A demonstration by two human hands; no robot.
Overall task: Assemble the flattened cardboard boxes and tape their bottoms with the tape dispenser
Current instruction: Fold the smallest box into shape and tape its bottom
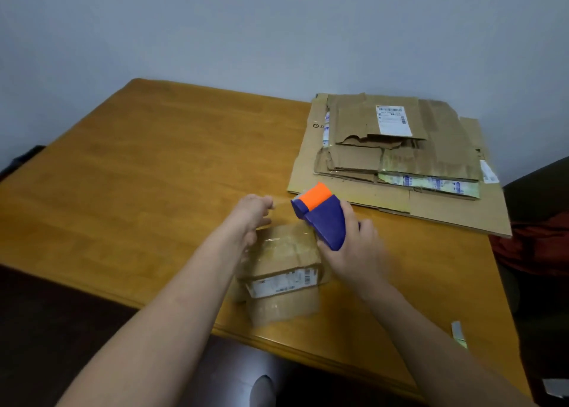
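At the near edge of the wooden table [154, 166] stands the small cardboard box [283, 262], assembled, with clear film glinting across its top. A white label [281, 283] on its near face carries print and a barcode too blurred to read.

Over the box, at its 11 o'clock, the left hand [254, 215] has its fingers curled and pinches the end of a faint strip of clear tape [281, 203], which runs across to the tape dispenser [321, 217]. The dispenser, blue with an orange front, sits at the box's 1 o'clock, clasped from behind by the right hand [354, 246], fingers wrapped round its body.

At 4 o'clock from the box, near the table's right edge, lies a small pale scrap [458, 334].

Farther off, at 1 o'clock, the flattened cardboard boxes [400, 163] lie stacked. The top one bears a white shipping label [394, 120], its text illegible. The bottom sheet shows a circled mark and a letter "P" [319, 126].
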